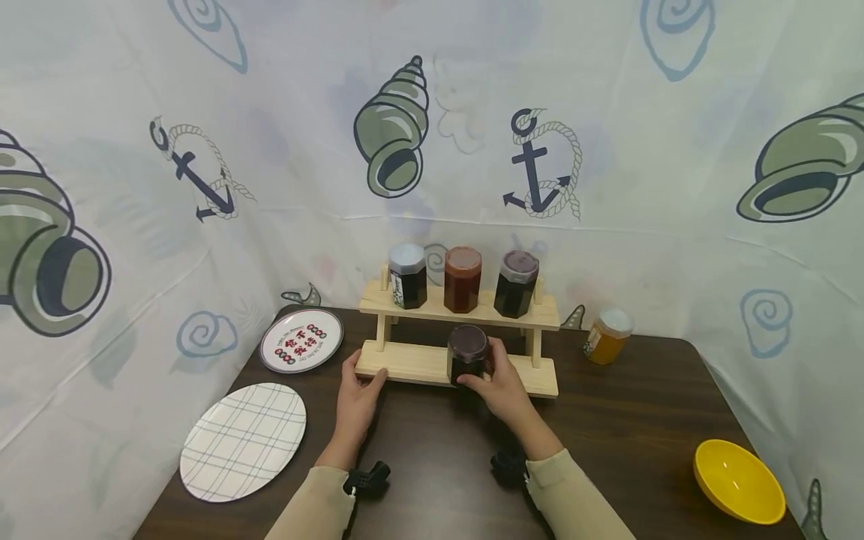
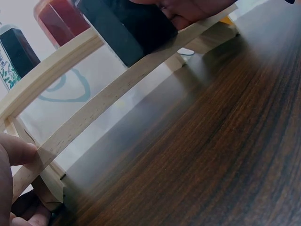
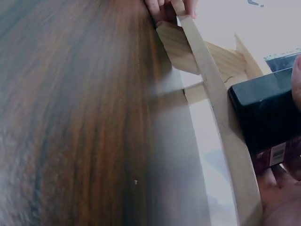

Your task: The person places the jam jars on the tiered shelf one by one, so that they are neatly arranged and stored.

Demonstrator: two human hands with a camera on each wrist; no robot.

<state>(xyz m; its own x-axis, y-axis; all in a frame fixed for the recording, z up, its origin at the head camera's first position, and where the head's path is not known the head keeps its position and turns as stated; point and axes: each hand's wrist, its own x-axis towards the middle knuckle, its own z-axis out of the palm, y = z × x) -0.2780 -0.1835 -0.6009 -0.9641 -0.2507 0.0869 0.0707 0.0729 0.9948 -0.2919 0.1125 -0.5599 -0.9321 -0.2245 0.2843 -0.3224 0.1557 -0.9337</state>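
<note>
A two-tier wooden rack (image 1: 412, 361) stands at the back of the dark table. My left hand (image 1: 356, 396) grips the left end of its lower shelf, thumb on top and fingers below, as the left wrist view also shows. At the middle of that shelf my right hand (image 1: 501, 382) holds a dark jar (image 1: 467, 356) with a purplish lid, fingers round its right side. In the right wrist view the dark jar (image 3: 265, 110) is at the shelf's edge. On the upper shelf stand a white-lidded dark jar (image 1: 408, 277), a red-brown jar (image 1: 463, 281) and another dark jar (image 1: 516, 285).
Right of the rack stands a honey-coloured jar (image 1: 607, 337) with a pale lid. A yellow bowl (image 1: 739, 481) sits near the right edge. On the left lie a plate with red characters (image 1: 301, 341) and a checked white plate (image 1: 243, 442). A patterned curtain (image 1: 472, 187) hangs behind.
</note>
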